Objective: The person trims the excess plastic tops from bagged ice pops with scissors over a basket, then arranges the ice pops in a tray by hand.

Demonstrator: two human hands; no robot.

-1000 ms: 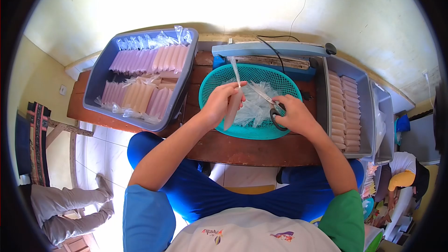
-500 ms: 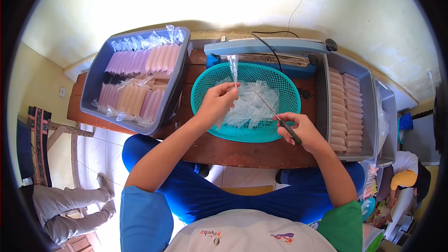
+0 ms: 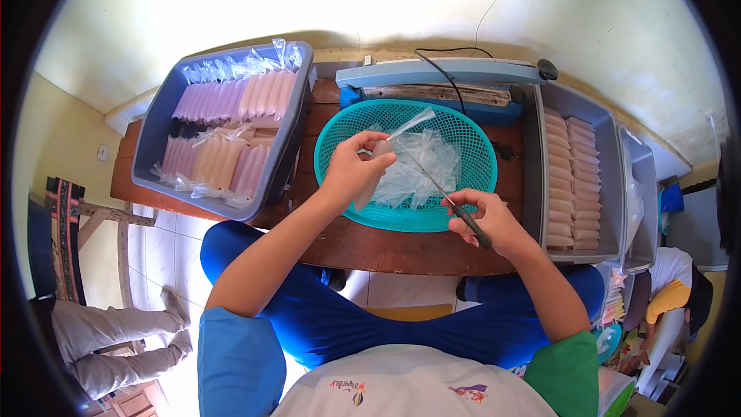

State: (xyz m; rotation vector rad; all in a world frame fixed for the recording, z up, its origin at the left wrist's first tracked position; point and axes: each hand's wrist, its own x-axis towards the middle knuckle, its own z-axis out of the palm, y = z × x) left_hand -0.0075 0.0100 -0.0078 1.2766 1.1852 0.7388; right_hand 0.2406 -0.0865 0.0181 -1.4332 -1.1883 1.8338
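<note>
My left hand (image 3: 356, 167) is closed round a filled plastic tube (image 3: 367, 191), whose clear loose end (image 3: 413, 123) points up and right. In my right hand (image 3: 492, 222) are dark-handled scissors (image 3: 465, 218), with the blades near the neck of the tube; they look closed. Both hands are over a teal oval basket (image 3: 482, 147) that holds many clear plastic scraps (image 3: 421, 172). Part of the tube is hidden behind my left fingers.
A grey tub (image 3: 299, 120) with pink and purple tubes stands at the left. Behind the basket is a blue sealer (image 3: 448, 72) with a black cable. Another grey tub (image 3: 607, 185) of tubes is at the right. Other people (image 3: 668, 282) are at both sides.
The scissors have turned from open blades to a closed line reaching the tube's neck. The tube's clear end has tipped from upright to the right. My right hand has moved slightly lower.
</note>
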